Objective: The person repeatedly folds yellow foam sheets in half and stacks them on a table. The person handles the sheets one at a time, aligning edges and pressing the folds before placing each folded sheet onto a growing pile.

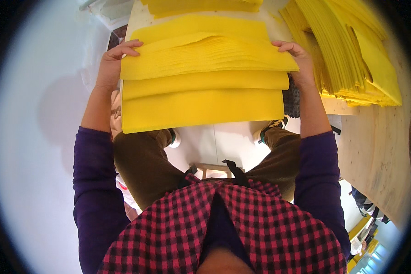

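A stack of thin yellow fabric sheets (201, 57) lies across the front of the table, its layered edges showing as wavy lines. My left hand (113, 64) grips the stack's left edge, fingers on top. At the opposite edge my right hand (301, 61) grips the same stack, with the fingertips over the upper corner and the palm partly hidden beneath it. Below the stack, nearer to me, a folded yellow fabric layer (205, 82) shows. A flat yellow fabric sheet (203, 109) hangs past the table's front edge toward my knees.
A tall pile of folded yellow fabric (338, 50) stands on the wooden table (374, 146) at the right. Another yellow fabric piece (205, 7) lies at the far edge of view. A white wall (36, 137) runs close along my left. A wooden stool (210, 171) shows between my legs.
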The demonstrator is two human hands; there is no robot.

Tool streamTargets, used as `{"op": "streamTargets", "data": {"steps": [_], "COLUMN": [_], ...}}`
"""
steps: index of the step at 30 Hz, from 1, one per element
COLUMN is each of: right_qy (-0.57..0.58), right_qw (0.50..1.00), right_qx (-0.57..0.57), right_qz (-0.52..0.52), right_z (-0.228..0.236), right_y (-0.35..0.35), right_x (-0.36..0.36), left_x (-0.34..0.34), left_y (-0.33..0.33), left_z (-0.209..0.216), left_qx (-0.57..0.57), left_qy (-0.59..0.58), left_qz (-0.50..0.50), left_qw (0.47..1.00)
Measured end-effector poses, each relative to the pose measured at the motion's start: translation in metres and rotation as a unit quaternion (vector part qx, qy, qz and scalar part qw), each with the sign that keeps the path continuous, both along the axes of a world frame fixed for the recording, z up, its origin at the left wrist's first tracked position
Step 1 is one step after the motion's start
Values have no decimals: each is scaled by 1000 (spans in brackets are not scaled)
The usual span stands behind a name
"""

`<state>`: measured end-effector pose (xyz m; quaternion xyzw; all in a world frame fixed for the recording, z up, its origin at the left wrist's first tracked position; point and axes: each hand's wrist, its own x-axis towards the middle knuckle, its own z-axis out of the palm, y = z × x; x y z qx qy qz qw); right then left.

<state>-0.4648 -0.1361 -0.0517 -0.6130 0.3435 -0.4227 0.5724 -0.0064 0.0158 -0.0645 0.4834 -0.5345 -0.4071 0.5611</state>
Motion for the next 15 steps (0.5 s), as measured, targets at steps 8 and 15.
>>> {"op": "streamTargets", "data": {"steps": [8, 15], "right_qy": [-38, -37], "right_qw": [999, 999], "right_qx": [-2, 2], "right_qz": [15, 13], "right_z": [-13, -13], "right_y": [-4, -4], "right_x": [-2, -3], "left_x": [6, -30], "left_y": [9, -13], "left_z": [26, 78], "left_qx": [8, -71], "left_qy": [-68, -338], "left_qz": [51, 82], "left_qw": [996, 935]}}
